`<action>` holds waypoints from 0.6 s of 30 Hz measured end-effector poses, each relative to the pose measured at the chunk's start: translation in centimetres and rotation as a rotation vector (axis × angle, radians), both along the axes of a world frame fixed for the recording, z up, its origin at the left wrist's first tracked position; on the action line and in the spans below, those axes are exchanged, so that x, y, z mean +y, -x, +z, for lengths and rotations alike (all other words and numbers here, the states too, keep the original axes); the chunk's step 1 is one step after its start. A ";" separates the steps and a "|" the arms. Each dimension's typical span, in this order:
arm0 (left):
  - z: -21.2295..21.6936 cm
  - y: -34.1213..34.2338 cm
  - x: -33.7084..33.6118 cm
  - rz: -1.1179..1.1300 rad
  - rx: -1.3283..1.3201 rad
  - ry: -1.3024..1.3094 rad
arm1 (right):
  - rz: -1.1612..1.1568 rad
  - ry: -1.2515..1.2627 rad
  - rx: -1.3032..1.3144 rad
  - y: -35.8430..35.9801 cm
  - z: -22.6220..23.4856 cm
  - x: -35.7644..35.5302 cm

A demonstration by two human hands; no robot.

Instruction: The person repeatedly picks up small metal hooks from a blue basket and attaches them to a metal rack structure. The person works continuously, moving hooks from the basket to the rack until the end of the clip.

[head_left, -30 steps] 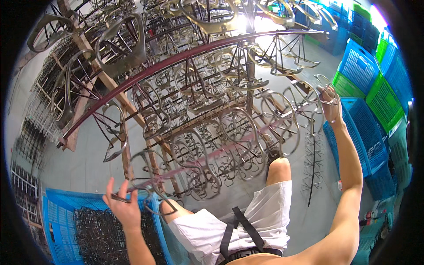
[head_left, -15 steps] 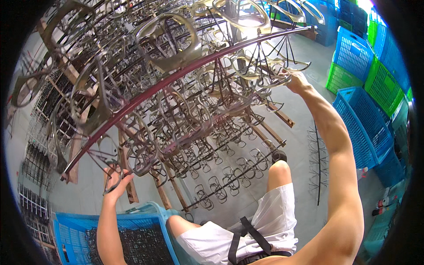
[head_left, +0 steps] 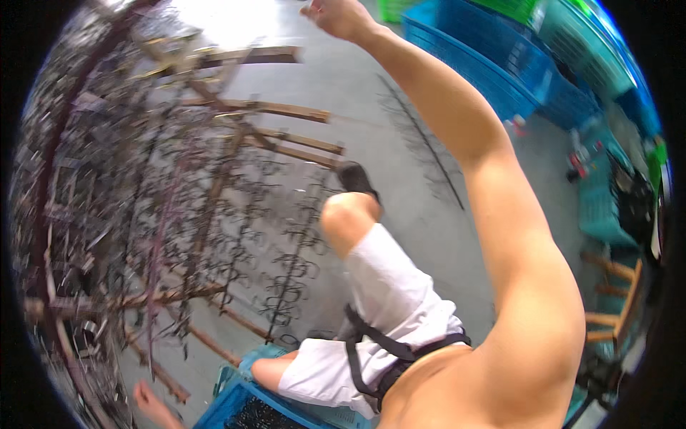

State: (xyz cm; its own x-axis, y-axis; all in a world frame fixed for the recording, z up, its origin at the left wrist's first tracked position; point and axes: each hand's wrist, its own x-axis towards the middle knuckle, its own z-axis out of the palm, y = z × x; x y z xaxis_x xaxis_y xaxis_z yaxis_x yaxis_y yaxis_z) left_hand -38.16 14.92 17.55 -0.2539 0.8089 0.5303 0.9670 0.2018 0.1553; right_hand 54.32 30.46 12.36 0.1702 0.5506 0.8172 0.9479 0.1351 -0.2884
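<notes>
My right hand (head_left: 336, 17) is at the top edge, arm stretched far forward; its fingers are partly cut off, and no held thing shows in it. Low on the left, my left hand (head_left: 151, 406) is smeared by motion, so its fingers cannot be read. Just above it ends a thin pinkish rod (head_left: 163, 236). A dark red rod (head_left: 56, 132) curves down the left side, its grip, if any, not visible. Beside it hang many blurred metal loop-shaped pieces on rods, and a clearer row of dark looped pieces (head_left: 289, 275) hangs near my knee.
Wooden rack bars (head_left: 286, 111) jut toward the grey floor. A blue crate (head_left: 229, 407) holding dark pieces stands by my leg. Blue crates (head_left: 471, 50) stand at the far right, and a long spiked rod (head_left: 429, 146) lies on the floor. A wooden stool (head_left: 622, 304) is at right.
The view has swung to the right, shifting the racks left. My hands no longer show at the ends of the loaded red rod; the right appears at the top, the left lower down.
</notes>
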 end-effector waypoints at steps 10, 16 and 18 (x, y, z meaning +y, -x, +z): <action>1.0 -24.6 -6.4 0.118 -0.499 0.103 | -0.863 1.220 0.996 -11.6 -48.0 -38.0; 1.4 -24.1 -6.9 0.274 -0.472 0.147 | -1.071 1.305 1.228 -5.6 -52.0 -34.8; 2.1 -23.4 -5.6 0.344 -0.577 0.132 | -1.074 1.266 1.236 -6.2 -51.1 -32.8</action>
